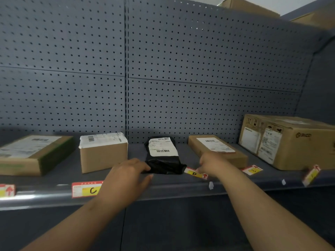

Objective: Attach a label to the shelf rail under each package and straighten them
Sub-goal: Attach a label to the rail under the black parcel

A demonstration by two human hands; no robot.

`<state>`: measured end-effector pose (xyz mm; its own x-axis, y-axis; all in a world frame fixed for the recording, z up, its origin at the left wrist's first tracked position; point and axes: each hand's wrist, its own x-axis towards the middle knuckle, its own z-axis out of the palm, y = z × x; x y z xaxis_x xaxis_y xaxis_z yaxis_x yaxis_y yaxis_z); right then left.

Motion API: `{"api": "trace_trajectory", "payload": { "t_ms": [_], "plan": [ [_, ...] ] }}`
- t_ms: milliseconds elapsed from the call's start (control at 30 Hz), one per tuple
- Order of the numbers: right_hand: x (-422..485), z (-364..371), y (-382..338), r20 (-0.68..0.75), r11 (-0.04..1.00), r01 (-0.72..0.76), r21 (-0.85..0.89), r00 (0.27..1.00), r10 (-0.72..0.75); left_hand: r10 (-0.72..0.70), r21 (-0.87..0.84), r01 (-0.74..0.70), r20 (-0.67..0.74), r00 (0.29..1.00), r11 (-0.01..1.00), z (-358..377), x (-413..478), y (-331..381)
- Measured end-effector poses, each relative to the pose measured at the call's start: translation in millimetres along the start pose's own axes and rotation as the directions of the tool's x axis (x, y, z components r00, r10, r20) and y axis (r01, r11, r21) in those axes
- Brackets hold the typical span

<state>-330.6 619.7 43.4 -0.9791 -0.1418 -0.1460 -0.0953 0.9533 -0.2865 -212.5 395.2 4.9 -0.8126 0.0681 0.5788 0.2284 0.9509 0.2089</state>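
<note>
Several packages stand in a row on the grey shelf (59,178). My left hand (126,171) rests at the front left corner of the black poly bag (163,160), fingers touching its edge. My right hand (211,163) reaches to the red, white and yellow label D (194,173), which lies loose on the shelf right of the bag; whether the fingers pinch it I cannot tell. Label C (87,189) sits in the shelf rail (172,189) under the small brown box (103,154). Two more labels, one (252,169) flat and one (310,175) tilted, lie further right.
A flat green-edged box (34,154) is at far left, a flat brown box (217,149) right of the bag, and a large carton (288,142) at far right. A partial label (7,190) is on the rail's left end. Pegboard (126,69) backs the shelf.
</note>
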Motion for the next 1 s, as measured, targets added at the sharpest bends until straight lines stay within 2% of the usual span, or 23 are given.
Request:
{"api": "trace_trajectory", "payload": {
  "t_ms": [67,200,333,633,833,1000],
  "plan": [
    [8,0,3,0.082,0.995,0.02,-0.097,0.997,-0.012,-0.025,0.003,0.025,-0.004,1.0,1.0,7,3,6],
    [22,3,10,0.116,0.971,0.12,-0.206,0.988,-0.097,-0.071,0.025,0.071,-0.029,0.997,0.997,18,8,15],
    [31,1,13,0.171,0.96,0.205,-0.193,0.97,-0.173,-0.13,0.042,0.131,-0.038,0.991,0.99,24,10,27],
    [40,-2,16,0.241,0.93,0.268,-0.254,0.948,-0.208,-0.211,0.108,0.214,-0.038,0.977,0.971,25,10,51],
    [38,-3,17,0.221,0.936,0.273,-0.223,0.949,-0.224,-0.239,0.147,0.24,-0.026,0.971,0.96,22,6,62],
    [35,-11,21,0.091,0.94,0.259,-0.221,0.965,-0.244,-0.227,0.154,0.231,-0.041,0.973,0.961,14,4,64]
  ]
}}
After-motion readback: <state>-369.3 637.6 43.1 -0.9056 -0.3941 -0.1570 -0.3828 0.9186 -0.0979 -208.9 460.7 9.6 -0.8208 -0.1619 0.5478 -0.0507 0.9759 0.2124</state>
